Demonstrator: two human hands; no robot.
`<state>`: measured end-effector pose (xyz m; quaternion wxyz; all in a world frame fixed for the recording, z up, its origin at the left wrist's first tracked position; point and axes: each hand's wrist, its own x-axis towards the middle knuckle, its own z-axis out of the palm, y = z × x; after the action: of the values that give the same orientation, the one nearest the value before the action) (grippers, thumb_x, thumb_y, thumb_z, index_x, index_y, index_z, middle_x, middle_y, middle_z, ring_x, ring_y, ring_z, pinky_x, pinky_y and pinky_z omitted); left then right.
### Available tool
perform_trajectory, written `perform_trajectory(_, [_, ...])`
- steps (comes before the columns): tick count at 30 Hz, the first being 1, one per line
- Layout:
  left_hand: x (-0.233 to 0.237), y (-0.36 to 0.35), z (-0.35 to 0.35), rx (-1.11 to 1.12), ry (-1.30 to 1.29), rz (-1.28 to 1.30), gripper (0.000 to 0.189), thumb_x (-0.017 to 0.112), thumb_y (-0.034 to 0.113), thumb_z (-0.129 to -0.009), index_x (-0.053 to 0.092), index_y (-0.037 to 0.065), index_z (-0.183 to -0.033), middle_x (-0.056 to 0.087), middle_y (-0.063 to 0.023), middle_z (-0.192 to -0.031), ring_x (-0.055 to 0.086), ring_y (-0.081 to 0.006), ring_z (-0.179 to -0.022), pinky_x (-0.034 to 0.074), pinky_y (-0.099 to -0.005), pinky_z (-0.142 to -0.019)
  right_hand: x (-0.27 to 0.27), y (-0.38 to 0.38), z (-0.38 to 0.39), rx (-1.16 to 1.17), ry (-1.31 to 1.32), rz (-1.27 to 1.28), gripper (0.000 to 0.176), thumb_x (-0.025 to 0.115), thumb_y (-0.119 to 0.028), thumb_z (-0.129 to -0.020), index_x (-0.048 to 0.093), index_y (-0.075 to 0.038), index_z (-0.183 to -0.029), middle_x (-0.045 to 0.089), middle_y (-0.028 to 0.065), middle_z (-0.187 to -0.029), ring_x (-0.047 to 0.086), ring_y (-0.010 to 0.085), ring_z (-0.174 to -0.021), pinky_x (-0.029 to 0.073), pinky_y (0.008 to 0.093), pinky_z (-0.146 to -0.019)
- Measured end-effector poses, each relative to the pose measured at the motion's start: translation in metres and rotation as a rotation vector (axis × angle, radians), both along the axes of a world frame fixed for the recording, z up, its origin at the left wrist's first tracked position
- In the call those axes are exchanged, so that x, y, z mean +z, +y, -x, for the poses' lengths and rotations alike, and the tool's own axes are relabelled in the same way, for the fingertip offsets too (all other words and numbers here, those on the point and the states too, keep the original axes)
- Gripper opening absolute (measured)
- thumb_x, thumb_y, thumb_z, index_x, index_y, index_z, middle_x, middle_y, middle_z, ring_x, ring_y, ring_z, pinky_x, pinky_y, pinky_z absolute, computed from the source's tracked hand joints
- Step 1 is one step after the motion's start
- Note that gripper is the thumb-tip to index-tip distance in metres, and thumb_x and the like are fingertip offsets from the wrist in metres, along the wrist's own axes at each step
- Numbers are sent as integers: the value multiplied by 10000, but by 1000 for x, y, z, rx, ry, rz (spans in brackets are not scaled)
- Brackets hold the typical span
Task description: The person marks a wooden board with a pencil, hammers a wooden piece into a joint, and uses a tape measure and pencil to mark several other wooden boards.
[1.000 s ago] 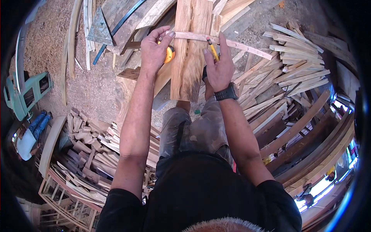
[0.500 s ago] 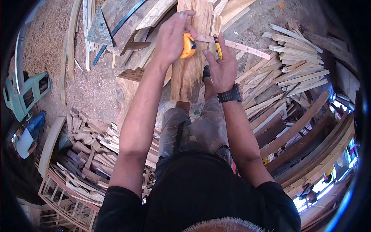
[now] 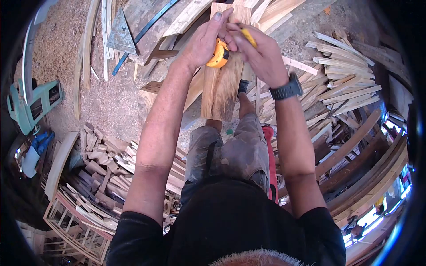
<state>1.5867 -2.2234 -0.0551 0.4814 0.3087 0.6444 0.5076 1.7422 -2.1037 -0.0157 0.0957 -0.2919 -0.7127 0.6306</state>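
Observation:
An orange tape measure (image 3: 217,56) sits in my left hand (image 3: 205,42), which is closed around it above a brown wooden board (image 3: 220,95). My right hand (image 3: 262,55) grips a yellow pencil (image 3: 249,37), slightly blurred, close against the fingers of my left hand. Behind my right hand a pale strip with small marks (image 3: 300,65) sticks out to the right; its other part is hidden. The board lies lengthwise in front of my legs, its near end by my knees.
A metal triangle (image 3: 120,34) and a dark metal bar (image 3: 151,21) rest at the upper left. Thin wood sticks (image 3: 348,75) are piled on the right, offcuts (image 3: 100,164) at lower left. A green plastic object (image 3: 35,106) stands at far left.
My right hand with the pencil has moved up and left from over the pale strip to meet my left hand. My left hand still holds the tape measure; the view has shifted slightly.

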Motion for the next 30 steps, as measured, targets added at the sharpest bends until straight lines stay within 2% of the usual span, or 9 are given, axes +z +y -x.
perform_trajectory(3, [-19, 2, 3, 36, 242, -209, 698, 214, 535, -1119, 295, 76, -1639, 708, -145, -1004, 681, -201, -898, 510, -319, -931, -15, 12, 21, 300, 78, -177, 363, 673, -140, -996, 639, -1, -1329, 730, 83, -1129, 674, 142, -1015, 543, 319, -920])
perform_trajectory(5, [-30, 3, 5, 84, 229, -237, 610, 346, 411, -1124, 340, 31, -1602, 598, -201, -1395, 594, -270, -1261, 471, -438, -1062, -19, 14, 21, 314, 100, -177, 360, 676, -135, -993, 641, 0, -1326, 730, 81, -1133, 671, 136, -1018, 542, 313, -920])
perform_trajectory(8, [-3, 1, 0, 44, -111, -29, 704, 236, 491, -1129, 310, -30, -1597, 493, -174, -1544, 432, -199, -1449, 341, -344, -1187, -19, 19, 21, 345, 135, -10, 359, 678, -119, -990, 639, 0, -1326, 730, 69, -1137, 666, 121, -1018, 543, 299, -915])
perform_trajectory(11, [-10, 7, 4, 67, 92, -95, 724, 291, 520, -1119, 237, 17, -1637, 414, -168, -1605, 359, -168, -1496, 229, -309, -1252, -16, 23, 23, 356, 126, 67, 356, 669, -97, -992, 633, -4, -1334, 726, 48, -1140, 662, 106, -1009, 547, 283, -890])
perform_trajectory(12, [-10, 7, 3, 67, 90, -93, 724, 291, 520, -1119, 237, 17, -1637, 414, -168, -1605, 359, -168, -1496, 229, -309, -1252, -17, 23, 24, 360, 107, -19, 353, 662, -85, -994, 630, -7, -1337, 723, 36, -1142, 661, 101, -1002, 551, 275, -872])
perform_trajectory(14, [-10, 7, 3, 66, 136, -35, 671, 223, 522, -1125, 215, 126, -1666, 705, -168, -1111, 704, -222, -996, 524, -344, -981, -22, 29, 27, 371, 113, 57, 357, 656, -82, -996, 623, -12, -1344, 719, 33, -1136, 653, 93, -951, 550, 263, -819])
perform_trajectory(22, [-27, 11, 2, 25, 2, -45, 611, 296, 441, -1133, 327, 44, -1596, 662, -172, -1235, 667, -241, -1103, 517, -366, -1005, -13, 34, 34, 458, 47, 230, 428, 670, -78, -985, 576, -11, -1396, 685, 11, -1072, 549, 44, -728, 478, 212, -617])
perform_trajectory(25, [-43, 11, 5, 79, -11, -144, 500, 348, 356, -1137, 492, -22, -1430, 639, -142, -1290, 631, -222, -1164, 508, -394, -1029, -13, 28, 38, 372, 109, 225, 458, 668, -42, -928, 579, 6, -1375, 664, 16, -1085, 594, 89, -889, 526, 271, -813])
perform_trajectory(30, [17, 6, 4, 53, 158, 6, 655, 368, 441, -1125, 328, -14, -1595, 650, -164, -1286, 644, -226, -1084, 494, -336, -1009, -28, 32, 35, 371, 28, 273, 425, 728, -25, -892, 602, -8, -1298, 647, -13, -1057, 595, 72, -904, 505, 241, -844])
